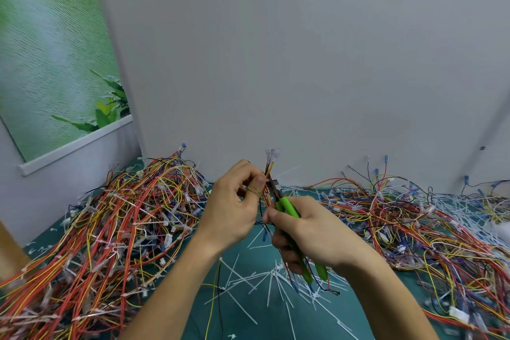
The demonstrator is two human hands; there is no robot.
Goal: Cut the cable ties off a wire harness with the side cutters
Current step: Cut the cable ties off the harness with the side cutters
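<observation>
Harness: my left hand (pixel 234 204) pinches the wire harness (pixel 270 167) upright, at 1 o'clock from the thumb.
Cutters: my right hand (pixel 311 237) grips the side cutters (pixel 288 207); tips touch the wires at 11 o'clock.

The bright green-handled side cutters (pixel 288 207) have a dark metal head. The thin wire harness (pixel 269 169) is red, orange and yellow. White plastic cable-tie offcuts (pixel 271 274) speckle the teal table (pixel 265 328). The wall poster (pixel 55 50) shows rippled pale-green water and dark leaves.
</observation>
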